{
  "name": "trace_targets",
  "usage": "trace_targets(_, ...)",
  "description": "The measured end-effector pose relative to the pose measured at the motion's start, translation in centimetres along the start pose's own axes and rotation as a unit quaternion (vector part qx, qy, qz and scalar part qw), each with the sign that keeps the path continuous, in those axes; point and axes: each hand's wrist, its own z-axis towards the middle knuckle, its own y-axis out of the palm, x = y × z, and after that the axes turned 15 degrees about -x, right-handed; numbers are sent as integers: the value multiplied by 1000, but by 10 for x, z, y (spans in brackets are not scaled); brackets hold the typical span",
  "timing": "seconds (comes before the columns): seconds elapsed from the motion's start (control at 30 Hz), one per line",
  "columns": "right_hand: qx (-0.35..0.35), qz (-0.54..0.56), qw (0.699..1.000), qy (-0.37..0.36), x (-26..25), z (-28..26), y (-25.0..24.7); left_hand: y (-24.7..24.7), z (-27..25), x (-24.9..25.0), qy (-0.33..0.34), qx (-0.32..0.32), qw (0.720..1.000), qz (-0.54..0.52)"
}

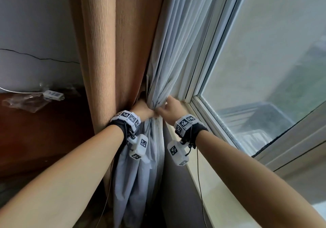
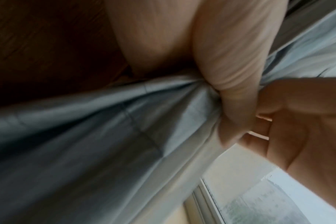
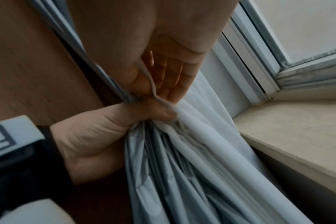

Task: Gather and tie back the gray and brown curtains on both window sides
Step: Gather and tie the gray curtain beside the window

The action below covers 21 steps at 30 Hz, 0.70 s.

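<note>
Roughly: two curtains at window's left edge, one brown curtain (image 1: pixel 112 51), one gray curtain (image 1: pixel 169 65) beside it, nearer glass. Two hands met at gathered waist. Left hand (image 1: pixel 143 110) clenched around gray bunch. Right hand (image 1: pixel 170 110) pinched thin white cord (image 3: pixel 153 87) against same folds; cord showed only in right wrist view. Left wrist view, blurred, showed brown fabric looped over gray bunch. Windowsill (image 1: pixel 220 192) lay below right arm. Left fingers hidden in head view; curtain tops cut off.
</note>
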Motion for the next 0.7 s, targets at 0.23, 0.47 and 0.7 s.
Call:
trace_targets(0.23, -56, 33, 997, -42, -7, -2, -2, -1, -23, 12, 5, 32, 999, -8)
trace_targets(0.47, 17, 257, 962, 85, 22, 15, 1, -17, -43, 15, -34, 47, 996, -74)
trace_targets(0.7, -134, 415, 896, 82, 7, 29, 16, -31, -47, 7, -44, 7, 995, -87)
